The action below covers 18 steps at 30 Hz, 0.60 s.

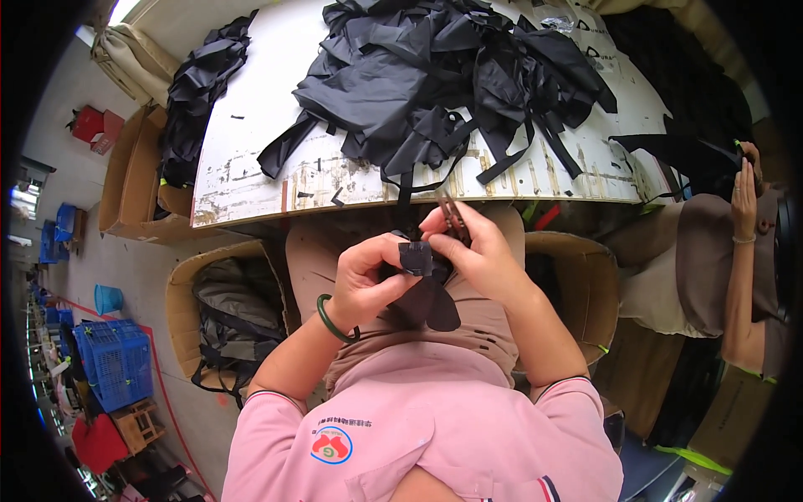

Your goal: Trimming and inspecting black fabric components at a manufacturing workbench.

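Note:
Over my lap, my left hand [368, 280] pinches a small black fabric piece [416, 258], and a green bangle sits on that wrist. My right hand [473, 251] holds small brown thread snips [452, 216] and also touches the same black piece from the right. A dark flap of the fabric [435, 305] hangs down below both hands. On the white worktable [251, 180] just beyond my hands lies a big heap of black fabric pieces and straps [435, 75].
A cardboard box with grey and black fabric [230, 314] stands at my left, another box [577, 284] at my right. A second person's hand [743, 197] holds black fabric at far right. Blue crates [113, 360] stand on the floor at left.

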{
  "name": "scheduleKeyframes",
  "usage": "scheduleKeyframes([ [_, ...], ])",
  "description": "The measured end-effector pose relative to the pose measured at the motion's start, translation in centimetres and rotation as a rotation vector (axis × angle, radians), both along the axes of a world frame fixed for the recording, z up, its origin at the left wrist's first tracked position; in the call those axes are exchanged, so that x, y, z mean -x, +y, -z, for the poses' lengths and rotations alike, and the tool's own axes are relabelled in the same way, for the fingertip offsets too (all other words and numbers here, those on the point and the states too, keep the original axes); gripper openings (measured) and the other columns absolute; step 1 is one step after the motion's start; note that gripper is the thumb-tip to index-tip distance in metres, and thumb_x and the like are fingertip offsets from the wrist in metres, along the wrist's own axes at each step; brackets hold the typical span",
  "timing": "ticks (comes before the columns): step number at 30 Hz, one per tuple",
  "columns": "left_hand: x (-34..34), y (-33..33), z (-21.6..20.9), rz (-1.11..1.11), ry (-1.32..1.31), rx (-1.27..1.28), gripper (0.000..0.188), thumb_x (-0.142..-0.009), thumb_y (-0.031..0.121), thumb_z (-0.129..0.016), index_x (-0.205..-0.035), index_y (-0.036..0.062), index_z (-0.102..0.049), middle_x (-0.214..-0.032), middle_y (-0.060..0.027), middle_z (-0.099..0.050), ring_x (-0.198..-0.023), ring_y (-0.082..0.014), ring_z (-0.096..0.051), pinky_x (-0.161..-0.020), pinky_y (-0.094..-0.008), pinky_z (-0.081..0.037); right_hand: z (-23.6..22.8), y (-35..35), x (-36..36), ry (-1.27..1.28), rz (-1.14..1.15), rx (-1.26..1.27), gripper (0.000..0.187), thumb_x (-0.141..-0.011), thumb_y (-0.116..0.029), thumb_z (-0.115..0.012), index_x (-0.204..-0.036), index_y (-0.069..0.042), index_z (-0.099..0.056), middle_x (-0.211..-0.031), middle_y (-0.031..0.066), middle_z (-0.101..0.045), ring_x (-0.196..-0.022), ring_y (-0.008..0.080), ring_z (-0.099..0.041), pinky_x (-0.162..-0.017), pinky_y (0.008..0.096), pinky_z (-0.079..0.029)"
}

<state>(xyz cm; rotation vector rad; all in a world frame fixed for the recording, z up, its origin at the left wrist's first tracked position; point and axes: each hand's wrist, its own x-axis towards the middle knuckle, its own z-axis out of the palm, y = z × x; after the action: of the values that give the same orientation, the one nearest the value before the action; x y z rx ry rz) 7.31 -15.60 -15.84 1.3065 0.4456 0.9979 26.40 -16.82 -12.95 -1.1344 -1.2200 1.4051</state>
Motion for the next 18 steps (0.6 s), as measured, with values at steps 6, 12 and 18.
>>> scheduleKeyframes([
  [6,-0.6,0.4,1.5,-0.355,0.243,-0.478,0.014,-0.071,-0.007,-0.068,-0.083,0.0004,-0.063,-0.088,-0.0091,-0.067,-0.082,-0.0198,-0.061,-0.076,-0.0300,-0.046,-2.0,-2.1,1.5,-0.448,0.135,-0.267,0.028,-0.081,-0.015,-0.074,-0.087,-0.001,-0.051,-0.078,0.0062,-0.050,-0.063,0.0160,-0.049,-0.057,0.0278,-0.041],
  [12,-0.4,0.4,1.6,-0.495,0.046,-0.201,0.018,-0.073,-0.013,-0.068,-0.083,0.0012,-0.062,-0.091,-0.0091,-0.067,-0.082,-0.0181,-0.059,-0.075,-0.0296,-0.046,0.6,-3.5,1.7,-0.322,0.020,-0.312,0.032,-0.089,-0.030,-0.065,-0.091,0.000,-0.054,-0.084,0.0110,-0.052,-0.076,0.0285,-0.054,-0.069,0.0338,-0.044],
  [18,-0.5,0.1,1.1,-0.528,0.016,-0.244,0.019,-0.074,-0.014,-0.067,-0.083,0.0013,-0.062,-0.092,-0.0095,-0.067,-0.082,-0.0172,-0.059,-0.075,-0.0281,-0.045,1.4,-4.6,1.3,-0.015,-0.113,0.117,0.035,-0.093,-0.036,-0.062,-0.088,-0.002,-0.054,-0.072,0.0037,-0.050,-0.067,0.0142,-0.049,-0.062,0.0282,-0.041],
])
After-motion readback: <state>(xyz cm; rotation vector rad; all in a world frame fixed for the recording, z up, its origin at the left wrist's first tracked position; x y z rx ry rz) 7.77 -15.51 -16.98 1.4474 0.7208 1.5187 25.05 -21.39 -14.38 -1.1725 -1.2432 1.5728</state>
